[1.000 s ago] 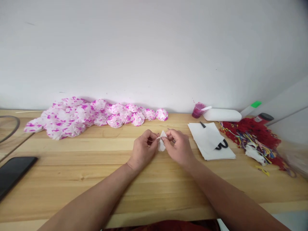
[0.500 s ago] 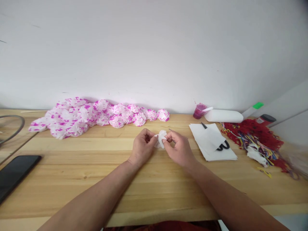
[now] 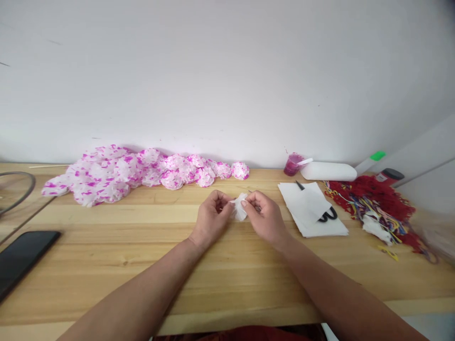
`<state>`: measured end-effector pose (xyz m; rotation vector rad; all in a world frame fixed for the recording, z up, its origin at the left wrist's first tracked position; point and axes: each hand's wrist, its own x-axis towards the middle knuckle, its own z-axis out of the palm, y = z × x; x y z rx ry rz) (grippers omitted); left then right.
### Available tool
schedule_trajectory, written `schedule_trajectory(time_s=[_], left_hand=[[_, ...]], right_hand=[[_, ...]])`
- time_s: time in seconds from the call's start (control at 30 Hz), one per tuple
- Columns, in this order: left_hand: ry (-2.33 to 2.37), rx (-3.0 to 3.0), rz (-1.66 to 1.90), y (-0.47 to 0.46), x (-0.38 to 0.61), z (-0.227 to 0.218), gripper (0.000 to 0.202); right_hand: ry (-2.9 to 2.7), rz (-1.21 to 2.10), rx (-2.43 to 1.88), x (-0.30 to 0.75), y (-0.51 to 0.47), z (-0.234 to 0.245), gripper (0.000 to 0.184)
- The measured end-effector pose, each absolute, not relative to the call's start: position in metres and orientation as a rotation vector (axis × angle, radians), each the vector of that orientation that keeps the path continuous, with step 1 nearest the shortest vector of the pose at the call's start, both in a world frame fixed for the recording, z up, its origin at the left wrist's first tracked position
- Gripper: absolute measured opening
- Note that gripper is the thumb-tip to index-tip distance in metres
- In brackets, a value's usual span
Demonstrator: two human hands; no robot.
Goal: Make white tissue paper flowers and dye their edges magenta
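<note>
1. Your left hand (image 3: 215, 215) and right hand (image 3: 266, 217) were both pinched closed, thumbs against fingers, on one white tissue piece (image 3: 240, 214).
2. You held that piece left of the paper stack (image 3: 309, 226); whether it touched the table (image 3: 142, 265) could not be determined.
3. Handling, in judgement: it appeared very light, soft and unlikely to slip, but liable to tear or crush. Gentle fingertips near its bunched middle seemed soundest, loose edges left free.
4. Your surface was pale wood, with a seam far left of the stack. Black-handled scissors (image 3: 300, 186) lay partly covered by a sheet on the stack.
5. Behind the stack stood a magenta-stained cup (image 3: 292, 165) and a plain wall (image 3: 213, 71); to its right, tangled red material (image 3: 389, 196); far left, pink-spotted white pompoms (image 3: 101, 177) and a phone (image 3: 26, 258).
</note>
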<state>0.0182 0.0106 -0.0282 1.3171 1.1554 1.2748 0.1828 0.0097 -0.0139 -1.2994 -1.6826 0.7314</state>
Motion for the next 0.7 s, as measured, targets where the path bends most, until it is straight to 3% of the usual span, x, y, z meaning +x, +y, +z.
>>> schedule_trajectory(time_s=[0.23, 0.5, 0.7], left_hand=[[1.166, 1.238, 1.229, 0.01, 0.017, -0.026, 0.025], [1.167, 1.304, 1.258, 0.008, 0.019, -0.024, 0.02], [1.081, 0.951, 1.397, 0.015, 0.016, -0.015, 0.031]], right_hand=[[-1.905, 0.431, -1.171, 0.18, 0.006, -0.007, 0.016], [-1.72, 0.69, -1.275, 0.181, 0.008, -0.008, 0.021], [-1.463, 1.028, -1.208, 0.19, 0.018, -0.007, 0.026]])
